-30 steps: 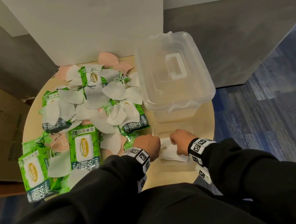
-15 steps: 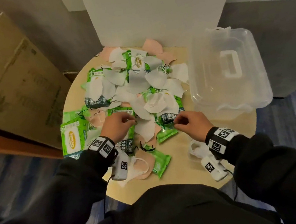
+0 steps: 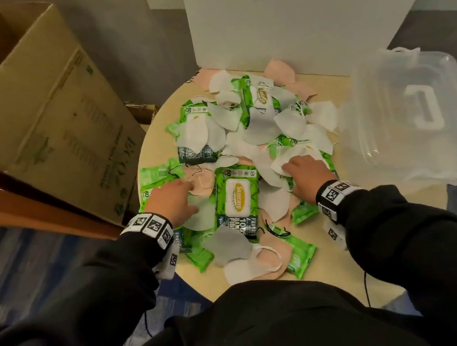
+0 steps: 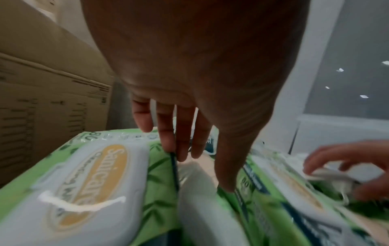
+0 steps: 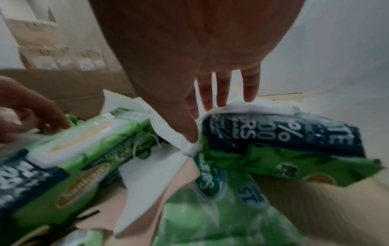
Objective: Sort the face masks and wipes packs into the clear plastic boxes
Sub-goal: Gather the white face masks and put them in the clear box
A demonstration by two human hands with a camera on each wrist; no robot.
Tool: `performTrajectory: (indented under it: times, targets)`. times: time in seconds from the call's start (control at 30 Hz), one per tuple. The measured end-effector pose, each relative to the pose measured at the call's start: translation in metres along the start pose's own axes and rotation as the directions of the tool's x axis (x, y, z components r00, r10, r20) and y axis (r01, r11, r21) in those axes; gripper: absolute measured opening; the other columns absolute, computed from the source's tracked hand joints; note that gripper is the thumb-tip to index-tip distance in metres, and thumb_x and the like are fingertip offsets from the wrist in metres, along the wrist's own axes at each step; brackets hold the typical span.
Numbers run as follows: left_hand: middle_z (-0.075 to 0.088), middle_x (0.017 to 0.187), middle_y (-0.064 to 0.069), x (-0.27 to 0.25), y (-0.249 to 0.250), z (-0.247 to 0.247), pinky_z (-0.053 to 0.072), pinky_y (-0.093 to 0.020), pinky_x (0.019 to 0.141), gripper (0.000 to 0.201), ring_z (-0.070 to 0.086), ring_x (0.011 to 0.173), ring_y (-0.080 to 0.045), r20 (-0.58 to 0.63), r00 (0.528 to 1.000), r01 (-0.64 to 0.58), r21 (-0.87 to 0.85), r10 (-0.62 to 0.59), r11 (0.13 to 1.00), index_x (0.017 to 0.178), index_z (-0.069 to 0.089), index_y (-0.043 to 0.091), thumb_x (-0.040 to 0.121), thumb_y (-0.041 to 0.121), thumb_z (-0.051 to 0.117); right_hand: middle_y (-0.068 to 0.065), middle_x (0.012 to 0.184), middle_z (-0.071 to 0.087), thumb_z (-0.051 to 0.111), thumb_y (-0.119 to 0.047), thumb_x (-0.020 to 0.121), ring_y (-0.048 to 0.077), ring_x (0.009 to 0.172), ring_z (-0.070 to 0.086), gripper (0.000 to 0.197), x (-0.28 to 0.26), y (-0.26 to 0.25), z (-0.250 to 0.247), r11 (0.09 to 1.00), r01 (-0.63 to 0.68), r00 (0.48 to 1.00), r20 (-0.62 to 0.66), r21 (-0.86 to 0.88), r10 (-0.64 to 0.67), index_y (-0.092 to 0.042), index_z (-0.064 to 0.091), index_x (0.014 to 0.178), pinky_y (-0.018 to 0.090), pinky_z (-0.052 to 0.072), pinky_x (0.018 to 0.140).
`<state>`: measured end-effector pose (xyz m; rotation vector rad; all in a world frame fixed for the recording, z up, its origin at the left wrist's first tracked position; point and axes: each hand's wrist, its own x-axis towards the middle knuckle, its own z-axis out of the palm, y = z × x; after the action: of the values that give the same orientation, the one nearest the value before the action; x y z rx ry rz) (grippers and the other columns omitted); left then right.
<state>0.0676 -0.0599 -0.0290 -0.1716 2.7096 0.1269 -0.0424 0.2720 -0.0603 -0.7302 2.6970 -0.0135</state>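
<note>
A heap of white and pink face masks and green wipes packs covers the round table [image 3: 335, 248]. My left hand [image 3: 191, 190] reaches with loose, straight fingers [image 4: 168, 141] onto a pink mask [image 3: 203, 184], left of a large wipes pack [image 3: 237, 198]. It holds nothing. My right hand [image 3: 289, 169] pinches a white mask [image 3: 293, 153] lying on another wipes pack [image 5: 280, 133], thumb below and fingers [image 5: 221, 93] on top. A clear plastic box [image 3: 410, 120] with its lid on stands at the table's right.
A big cardboard carton [image 3: 41, 112] stands close on the left, beside the table. A white panel [image 3: 285, 8] rises behind the heap. More masks and small green packs [image 3: 300, 257] lie near the front edge. Blue carpet surrounds the table.
Both hands left a white mask in a low clear box at the front edge and moved up into the heap. The left went to the pink mask, the right took a white mask.
</note>
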Motion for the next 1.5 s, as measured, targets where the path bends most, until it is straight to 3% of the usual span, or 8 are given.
performTrajectory:
  times: [0.17, 0.33, 0.57, 0.8, 0.93, 1.1, 1.27, 1.5]
  targets:
    - [0.051, 0.140, -0.001, 0.003, -0.010, 0.015, 0.042, -0.044, 0.102, 0.086, 0.048, 0.127, -0.028, 0.066, 0.981, -0.193, 0.235, 0.182, 0.953, 0.144, 0.049, 0.034, 0.070, 0.066, 0.079, 0.008, 0.130, 0.052, 0.066, -0.014, 0.086, 0.034, 0.116, 0.049, 0.047, 0.005, -0.007, 0.004, 0.995, -0.025, 0.998, -0.065, -0.101, 0.019, -0.023, 0.059, 0.132, 0.044, 0.046, 0.088]
    - [0.053, 0.121, 0.000, -0.002, 0.002, 0.022, 0.042, -0.042, 0.092, 0.065, 0.050, 0.113, -0.024, 0.044, 0.895, -0.433, 0.323, 0.444, 0.842, 0.124, 0.060, 0.029, 0.070, 0.058, 0.082, 0.001, 0.104, 0.065, 0.069, -0.033, 0.089, 0.026, 0.099, 0.062, 0.013, 0.000, -0.016, -0.012, 0.940, -0.198, 0.966, -0.107, 0.276, 0.235, -0.022, 0.075, 0.095, 0.039, 0.049, 0.084]
    - [0.071, 0.097, 0.000, 0.003, 0.000, 0.035, 0.039, -0.038, 0.087, 0.015, 0.064, 0.095, -0.026, 0.235, 0.840, -0.541, 0.427, 0.489, 0.724, 0.103, 0.067, 0.022, 0.090, 0.022, 0.060, -0.003, 0.071, 0.058, 0.094, -0.030, 0.066, 0.014, 0.064, 0.049, 0.037, -0.016, -0.034, -0.022, 0.547, -0.274, 0.889, -0.009, 0.791, 0.459, -0.020, 0.059, 0.070, 0.031, 0.038, 0.061]
    - [0.072, 0.087, -0.003, 0.020, -0.001, 0.027, 0.039, -0.045, 0.105, 0.019, 0.068, 0.084, -0.028, 0.242, 0.812, -0.576, 0.477, 0.531, 0.663, 0.092, 0.071, 0.019, 0.089, 0.031, 0.058, 0.009, 0.079, 0.070, 0.087, -0.028, 0.077, 0.024, 0.074, 0.063, 0.025, -0.027, -0.046, -0.022, -0.004, -0.227, 0.818, 0.193, 0.974, 0.542, -0.009, 0.072, 0.082, 0.036, 0.051, 0.073]
    - [0.067, 0.089, 0.001, 0.020, -0.003, 0.033, 0.052, -0.040, 0.091, 0.014, 0.064, 0.080, -0.025, 0.241, 0.811, -0.584, 0.397, 0.534, 0.708, 0.098, 0.064, 0.022, 0.090, 0.033, 0.060, 0.011, 0.099, 0.075, 0.080, -0.016, 0.086, 0.030, 0.090, 0.069, 0.010, -0.028, -0.051, -0.026, -0.170, -0.258, 0.782, 0.309, 0.951, 0.541, -0.016, 0.072, 0.093, 0.045, 0.058, 0.080]
    - [0.066, 0.089, -0.004, 0.015, 0.003, 0.037, 0.050, -0.036, 0.066, 0.006, 0.061, 0.074, -0.027, 0.222, 0.822, -0.569, 0.352, 0.524, 0.743, 0.097, 0.060, 0.019, 0.095, 0.024, 0.058, 0.009, 0.088, 0.069, 0.078, -0.002, 0.083, 0.024, 0.074, 0.064, 0.017, -0.033, -0.059, -0.036, -0.167, -0.259, 0.790, 0.308, 0.951, 0.530, -0.014, 0.066, 0.086, 0.028, 0.051, 0.050]
    - [0.069, 0.093, -0.005, 0.013, 0.004, 0.029, 0.053, -0.038, 0.083, 0.015, 0.067, 0.086, -0.030, 0.199, 0.814, -0.579, 0.364, 0.546, 0.730, 0.099, 0.069, 0.018, 0.092, 0.022, 0.057, 0.021, 0.103, 0.076, 0.092, -0.010, 0.066, 0.042, 0.100, 0.072, 0.047, -0.039, -0.063, -0.051, -0.248, -0.258, 0.785, 0.352, 0.934, 0.509, 0.000, 0.071, 0.107, 0.058, 0.058, 0.090]
    - [0.072, 0.094, 0.001, 0.017, -0.011, -0.007, 0.047, -0.031, 0.070, 0.015, 0.067, 0.088, -0.024, -0.033, 0.912, -0.409, -0.120, 0.408, 0.905, 0.100, 0.068, 0.027, 0.093, 0.023, 0.055, 0.026, 0.104, 0.073, 0.092, -0.020, 0.063, 0.035, 0.089, 0.070, 0.036, -0.054, -0.063, -0.073, -0.311, -0.200, 0.790, 0.341, 0.929, 0.510, -0.006, 0.072, 0.090, 0.059, 0.055, 0.095]
